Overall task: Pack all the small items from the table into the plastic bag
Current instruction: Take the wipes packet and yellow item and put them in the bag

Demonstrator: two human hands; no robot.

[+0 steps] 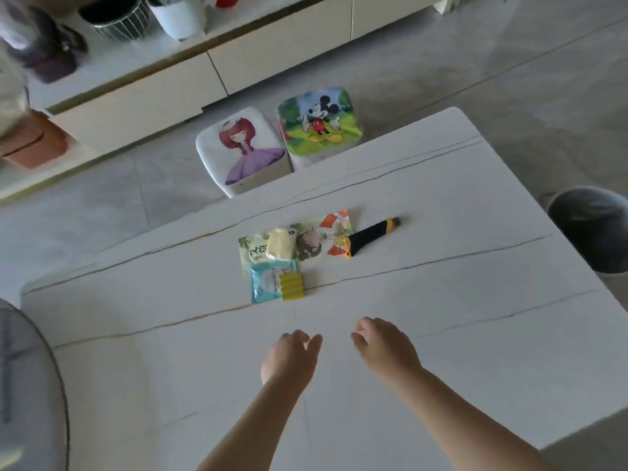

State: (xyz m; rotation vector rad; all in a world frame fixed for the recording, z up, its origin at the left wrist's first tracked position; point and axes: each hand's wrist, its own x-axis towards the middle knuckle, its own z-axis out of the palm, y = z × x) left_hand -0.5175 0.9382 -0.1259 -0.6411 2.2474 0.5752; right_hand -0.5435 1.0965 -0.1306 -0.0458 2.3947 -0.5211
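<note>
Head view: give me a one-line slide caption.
Both bare hands, left hand and right hand, hover empty over the white table before a cluster of small packets.

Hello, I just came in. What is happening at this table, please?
A person stands over a white table with both hands out, the left hand and the right hand, and neither holds anything. Beyond the hands a cluster of small items lies untouched: a green packet, a pale wrapped block, a light blue packet, a yellow ribbed piece, a cartoon-printed packet and a dark tool. No plastic bag can be made out, so packing seems not yet begun.
</note>
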